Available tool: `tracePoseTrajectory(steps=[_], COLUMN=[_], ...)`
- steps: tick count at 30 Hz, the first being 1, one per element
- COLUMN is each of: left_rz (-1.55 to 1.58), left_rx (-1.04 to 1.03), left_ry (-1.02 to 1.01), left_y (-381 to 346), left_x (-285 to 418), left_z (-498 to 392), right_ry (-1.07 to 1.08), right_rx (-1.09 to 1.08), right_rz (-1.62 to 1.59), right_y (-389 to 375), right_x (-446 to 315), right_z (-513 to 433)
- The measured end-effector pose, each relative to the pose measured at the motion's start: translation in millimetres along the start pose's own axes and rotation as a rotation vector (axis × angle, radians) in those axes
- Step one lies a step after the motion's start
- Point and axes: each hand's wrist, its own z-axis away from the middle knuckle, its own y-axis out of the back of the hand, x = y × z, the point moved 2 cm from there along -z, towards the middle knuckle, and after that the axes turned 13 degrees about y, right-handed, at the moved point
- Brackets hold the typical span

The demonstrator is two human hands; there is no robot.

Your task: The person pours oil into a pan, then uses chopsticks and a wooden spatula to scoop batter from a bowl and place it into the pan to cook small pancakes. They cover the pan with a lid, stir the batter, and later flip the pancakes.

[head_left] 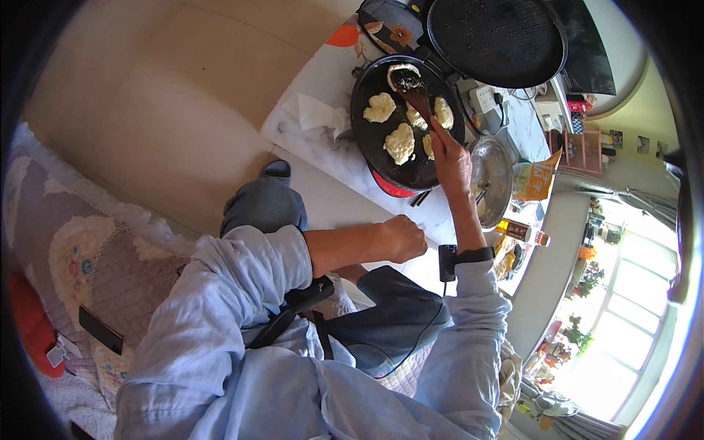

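Note:
My right hand [454, 159] grips the handle of a brown wooden spoon [418, 100]. Its head rests over a pale dough piece at the far side of a round black electric griddle [421, 175]. Several lumpy dough pieces [399, 144] lie apart on the cooking surface, some partly covered by the spoon and hand. My left hand [406, 240] is closed in a fist in front of the table edge, with nothing visible in it. Right of the griddle stands a metal bowl [498, 157] with a utensil and some pale batter inside.
The griddle's raised black lid [495, 41] leans back at the top right. A white tissue [316, 114] lies on the marble-patterned table [300, 148]. Beyond the bowl are an orange bag [536, 179], a bottle [514, 230] and a power strip [483, 99]. A phone [100, 330] lies on the quilt.

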Motion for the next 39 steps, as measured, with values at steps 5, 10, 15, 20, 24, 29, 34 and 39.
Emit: tracePoseTrajectory(steps=[5, 10, 15, 20, 24, 29, 34, 39], left_rz=[0.0, -0.035, -0.026, -0.069, -0.104, -0.104, -0.058, -0.132], left_rx=[0.033, 0.203, 0.299, 0.197, 0.059, 0.088, 0.106, -0.014], left_ry=[-0.025, -0.013, -0.044, -0.014, 0.027, 0.033, 0.036, 0.038], left_y=[-6.1, -7.2, -11.3, -7.8, 0.4, 3.0, 0.3, 3.5], left_x=[0.5, -6.9, -11.4, -10.5, -9.7, -10.8, -8.8, -9.1], left_z=[0.3, 2.1, 5.5, 5.9, 3.9, 7.1, 6.3, 3.9], right_ry=[-0.033, -0.061, -0.063, -0.044, -0.049, -0.122, 0.087, -0.04], right_rx=[-0.033, 0.123, 0.175, 0.049, 0.028, 0.18, 0.124, 0.1], right_rz=[0.047, -0.239, -0.25, -0.019, -0.033, -0.29, 0.004, -0.094], right_y=[0.3, 3.4, 10.1, 4.0, -2.8, 6.9, -6.0, -11.7], right_x=[-4.3, -8.2, -8.9, -2.9, 0.1, -1.5, -23.1, -20.5], right_z=[-1.2, -1.6, 0.7, -5.7, -7.1, 1.2, 19.6, 21.6])
